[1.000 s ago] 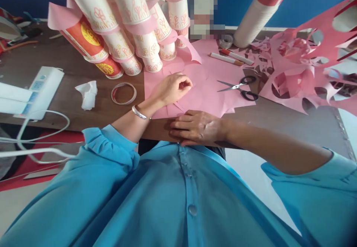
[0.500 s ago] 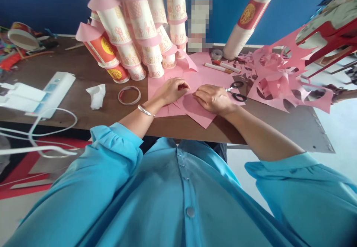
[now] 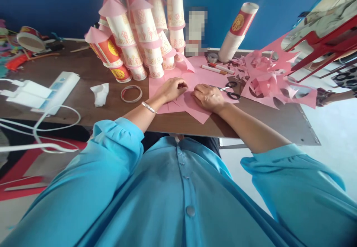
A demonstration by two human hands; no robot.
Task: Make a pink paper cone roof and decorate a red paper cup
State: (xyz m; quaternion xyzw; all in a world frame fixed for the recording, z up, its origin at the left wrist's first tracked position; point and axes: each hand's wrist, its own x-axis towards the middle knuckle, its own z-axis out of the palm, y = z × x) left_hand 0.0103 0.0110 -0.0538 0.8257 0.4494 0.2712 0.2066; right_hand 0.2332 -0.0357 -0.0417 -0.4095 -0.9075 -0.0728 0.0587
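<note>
Pink paper (image 3: 198, 115) lies in overlapping pieces at the table's front, with slit-like lines beside my left hand. My left hand (image 3: 175, 89), a silver bangle at its wrist, rests over the paper. Its fingers are curled in towards the thumb, and whatever is between them is hidden. Close by on the right, my right hand (image 3: 208, 97) is palm down on the pink paper, fingers bent and pressed together against it; its thumb is hidden. Black-handled scissors (image 3: 231, 90) lie just beyond my right hand, blades partly covered by it.
Decorated paper-cup towers (image 3: 145, 35) with pink cone roofs stand behind my left hand. Leftward lie a tape roll (image 3: 131, 94), a crumpled tissue (image 3: 99, 94) and a power strip (image 3: 63, 91). Two markers (image 3: 214, 70), stacked cups (image 3: 237, 33) and cut pink scraps (image 3: 267, 76) sit right.
The view has shifted slightly, so the cup towers show more fully. Both hands stay over the pink paper, with the right hand's fingers a little more bent.
</note>
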